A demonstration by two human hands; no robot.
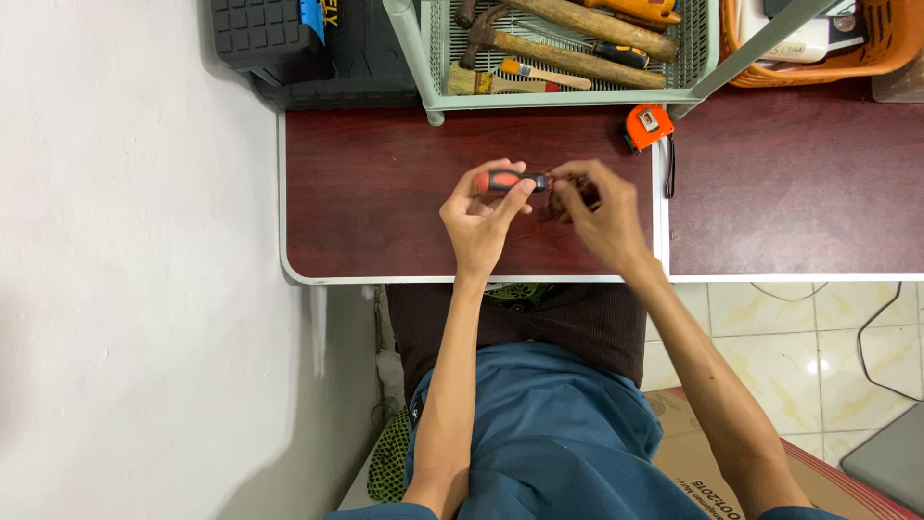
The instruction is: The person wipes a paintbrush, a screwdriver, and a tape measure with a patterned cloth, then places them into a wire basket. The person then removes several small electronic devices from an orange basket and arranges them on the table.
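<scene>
— What packaging or labels show, and where?

— A cardboard box (693, 462) sits on the floor at the lower right, brown with a red band along its top edge and dark print on its side. At the top left a black toolbox (289, 43) carries a blue patch and yellow lettering on its lid. Beside it stands a pale green wire basket (698, 53) holding a hammer (539, 43) with a wooden handle, a small brush (544, 75) and other tools. An orange basket (866, 53) stands at the top right. An orange tape measure (648, 126) with a grey label lies on the dark red table (385, 202), near the basket's corner.

— And the hands?

— Both are raised over the middle of the table, close together. The left hand (478, 223) is palm up, thumb and fingertips pinching a screwdriver (508, 180) by its red and black handle. The tool lies level, its tip pointing toward the other hand.

— The right one?

— The right hand (599, 214) bends at the wrist, its fingers curled and pinched around a small dark piece (558, 204) at the screwdriver's tip. What that piece is I cannot tell; the fingers cover most of it.

— The arms?

— Both forearms are bare and come up from the lower edge; the right one slants in from the lower right.
</scene>
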